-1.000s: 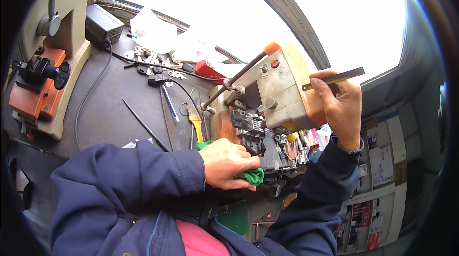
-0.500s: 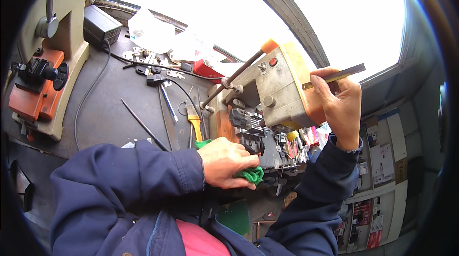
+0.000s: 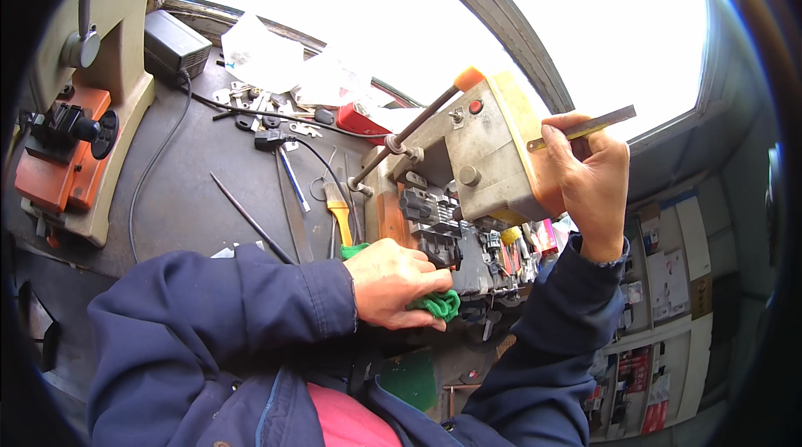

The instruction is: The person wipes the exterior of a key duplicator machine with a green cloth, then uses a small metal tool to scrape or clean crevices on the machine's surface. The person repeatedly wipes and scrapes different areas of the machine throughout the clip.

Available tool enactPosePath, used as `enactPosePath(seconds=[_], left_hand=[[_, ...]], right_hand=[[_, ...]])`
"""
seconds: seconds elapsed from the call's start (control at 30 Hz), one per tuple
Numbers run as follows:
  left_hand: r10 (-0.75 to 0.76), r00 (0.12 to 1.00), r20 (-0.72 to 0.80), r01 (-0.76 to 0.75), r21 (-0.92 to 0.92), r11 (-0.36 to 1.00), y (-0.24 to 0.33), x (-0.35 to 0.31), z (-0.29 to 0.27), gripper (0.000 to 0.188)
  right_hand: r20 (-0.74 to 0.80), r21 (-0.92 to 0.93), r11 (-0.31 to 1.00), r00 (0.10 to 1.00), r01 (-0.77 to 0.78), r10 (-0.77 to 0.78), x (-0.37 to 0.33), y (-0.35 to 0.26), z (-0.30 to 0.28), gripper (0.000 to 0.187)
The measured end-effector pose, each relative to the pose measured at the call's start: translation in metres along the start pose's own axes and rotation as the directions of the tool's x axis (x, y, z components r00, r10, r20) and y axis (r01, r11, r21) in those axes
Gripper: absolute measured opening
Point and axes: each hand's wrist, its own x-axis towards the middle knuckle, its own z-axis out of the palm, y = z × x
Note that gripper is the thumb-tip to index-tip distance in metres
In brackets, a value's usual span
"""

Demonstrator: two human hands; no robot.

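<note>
My left hand (image 3: 396,281) is closed over a green cloth (image 3: 439,305), its fingers wrapped around it at the front of a key cutting machine (image 3: 493,150). Higher up at the right, my right hand (image 3: 591,184) pinches a short steel ruler (image 3: 610,119) between thumb and fingers. The ruler tilts upward to the right beside the machine's orange-edged housing, and a small hole shows at its lower left end. Just left of the machine's clamps (image 3: 430,209) lies a brush (image 3: 339,211) with a yellow handle, its lower end close to the cloth.
A second machine with an orange carriage (image 3: 71,146) stands at the left. Loose keys (image 3: 263,104), a black plug (image 3: 269,139), a thin dark rod (image 3: 251,217) and a flat file (image 3: 292,209) lie on the dark bench (image 3: 184,205). Small tools (image 3: 514,255) crowd the right side.
My right hand has dipped very slightly to the left, and the ruler with it. My left hand stays on the green cloth.
</note>
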Motion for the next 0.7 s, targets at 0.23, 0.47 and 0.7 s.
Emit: enactPosePath(seconds=[0.23,0.47,0.7], left_hand=[[0.0,1.0,-0.008,0.0,-0.001,1.0,0.0001,0.0,0.0009,0.044],[-0.024,0.999,0.047,0.024,0.011,1.0,-0.0001,-0.0008,-0.0005,0.047],[-0.008,1.0,0.011,0.008,0.01,1.0,0.0005,-0.0001,-0.0003,0.045]], right_hand=[[-0.012,-0.027,0.999,1.0,-0.022,0.022,0.001,-0.0008,0.0004,0.011],[-0.029,0.004,0.999,0.999,-0.032,0.032,-0.0001,-0.0009,0.0008,0.01],[-0.06,0.019,0.999,0.997,-0.043,0.044,-0.0008,-0.0023,0.0036,0.01]])
